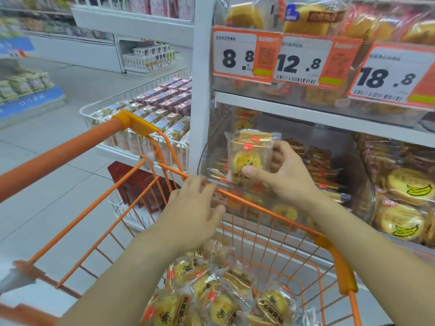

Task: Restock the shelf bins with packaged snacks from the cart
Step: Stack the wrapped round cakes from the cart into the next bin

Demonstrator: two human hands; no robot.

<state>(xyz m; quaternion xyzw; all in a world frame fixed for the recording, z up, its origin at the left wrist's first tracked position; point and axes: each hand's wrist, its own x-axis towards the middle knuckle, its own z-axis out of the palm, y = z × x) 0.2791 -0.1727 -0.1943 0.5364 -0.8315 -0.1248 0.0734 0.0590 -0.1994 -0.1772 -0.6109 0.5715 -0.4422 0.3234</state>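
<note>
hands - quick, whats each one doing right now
Left hand: open, fingers relaxed over the orange cart rim, holding nothing.
Right hand: holding a stack of snack packs up at the clear shelf bin.

I see three orange price tags across the top right: 8.8 [244, 56], 12.8 [313, 61] and 18.8 [395, 75]. Left of centre, a white wire basket [141, 118] holds rows of boxed goods. Below it sit red boxes [138, 184]. At far left there's a blue display [28, 100] and pale floor tiles [47, 149].
</note>
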